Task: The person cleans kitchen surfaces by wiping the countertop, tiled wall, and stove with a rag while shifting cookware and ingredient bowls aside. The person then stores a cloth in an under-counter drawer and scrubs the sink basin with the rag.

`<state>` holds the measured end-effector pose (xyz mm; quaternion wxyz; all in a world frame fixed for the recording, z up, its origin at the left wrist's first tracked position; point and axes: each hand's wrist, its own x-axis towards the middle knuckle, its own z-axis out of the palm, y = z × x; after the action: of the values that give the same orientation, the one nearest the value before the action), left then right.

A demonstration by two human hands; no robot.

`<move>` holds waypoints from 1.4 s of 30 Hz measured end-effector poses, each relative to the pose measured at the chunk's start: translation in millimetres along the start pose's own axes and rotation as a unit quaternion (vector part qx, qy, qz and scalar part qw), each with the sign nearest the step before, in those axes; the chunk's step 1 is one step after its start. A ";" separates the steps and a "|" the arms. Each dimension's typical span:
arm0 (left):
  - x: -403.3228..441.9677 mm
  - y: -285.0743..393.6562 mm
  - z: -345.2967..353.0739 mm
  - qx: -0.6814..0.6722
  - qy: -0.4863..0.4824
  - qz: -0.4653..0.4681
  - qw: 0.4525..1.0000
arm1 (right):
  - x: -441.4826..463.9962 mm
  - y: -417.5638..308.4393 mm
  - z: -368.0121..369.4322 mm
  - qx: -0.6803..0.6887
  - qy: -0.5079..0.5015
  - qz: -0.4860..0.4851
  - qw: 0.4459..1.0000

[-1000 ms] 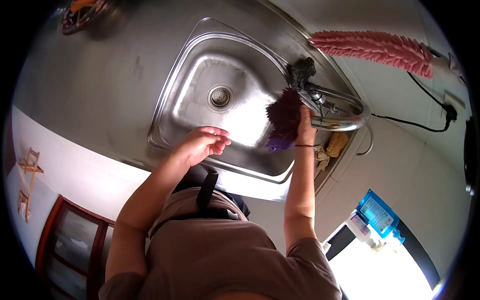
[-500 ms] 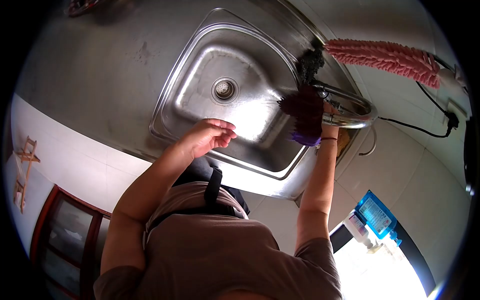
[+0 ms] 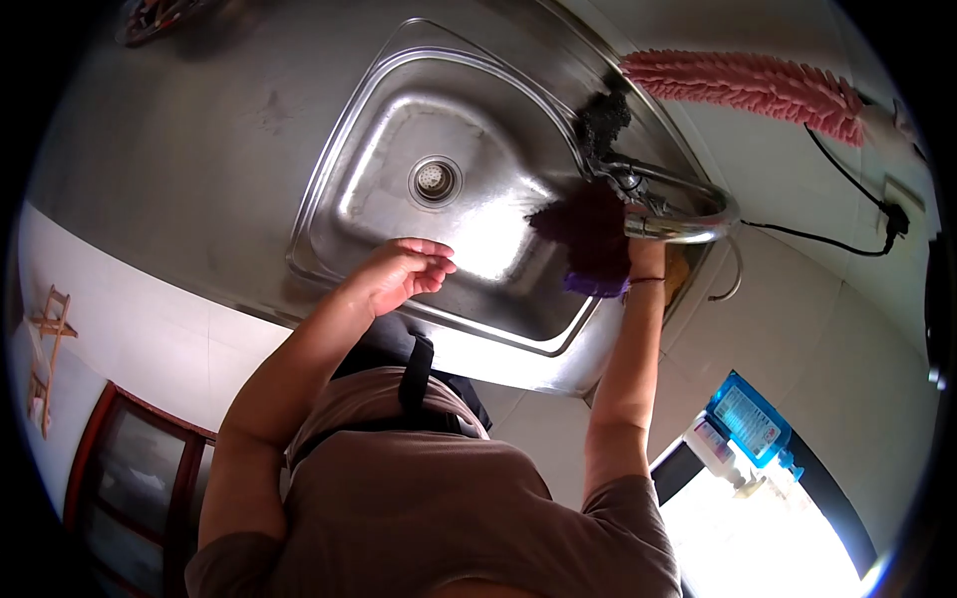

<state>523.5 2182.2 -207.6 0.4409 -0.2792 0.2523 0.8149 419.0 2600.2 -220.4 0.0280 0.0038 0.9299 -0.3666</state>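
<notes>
Over the near edge of the stainless steel sink hovers my left hand, with nothing in it and the fingers loosely curved and a little apart. My right hand is at the sink's right side, partly hidden behind the curved metal faucet. Its fingers are closed on a dark red, shaggy cloth with a purple edge. The cloth hangs over the right part of the basin. In the basin floor is the drain. No water stream can be made out.
A dark scouring pad lies behind the faucet. A pink fluffy duster runs along the wall, near a plugged-in black cord. Blue and white bottles stand at the lower right. Steel counter extends left.
The whole view has shifted slightly, so the sink and faucet appear further left. The cloth has shifted a little with my right hand beside the faucet. My left hand keeps its pose.
</notes>
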 end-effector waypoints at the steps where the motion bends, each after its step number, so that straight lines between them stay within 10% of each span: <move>1: 0.3 -1.3 -1.2 -0.003 -0.006 0.001 1.000 | 6.7 -6.1 -7.4 0.142 0.001 0.146 0.979; 16: 2.5 -3.9 0.0 -0.024 -0.004 0.007 1.000 | 19.3 -33.5 -6.7 -0.028 0.035 0.094 0.995; 21: 5.8 -6.0 -1.7 -0.039 0.002 0.011 0.999 | -1.6 -49.5 11.7 -0.109 0.025 -0.065 0.992; 24: 16.1 -3.1 -0.9 -0.049 0.008 0.017 0.999 | -14.3 -62.5 41.5 -0.159 -0.044 0.089 0.982; 33: 92.4 26.2 13.3 -0.066 0.124 0.190 0.972 | -15.2 -95.0 138.4 0.481 -0.042 0.288 0.827; 42: 137.1 -3.4 18.5 0.159 0.208 0.268 0.927 | -50.5 -158.2 181.4 0.575 0.054 0.314 0.753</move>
<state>459.8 2275.2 -287.8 0.1824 -0.2903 0.5303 0.7754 474.0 2361.5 -242.2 0.0840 0.3307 0.4901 -0.8021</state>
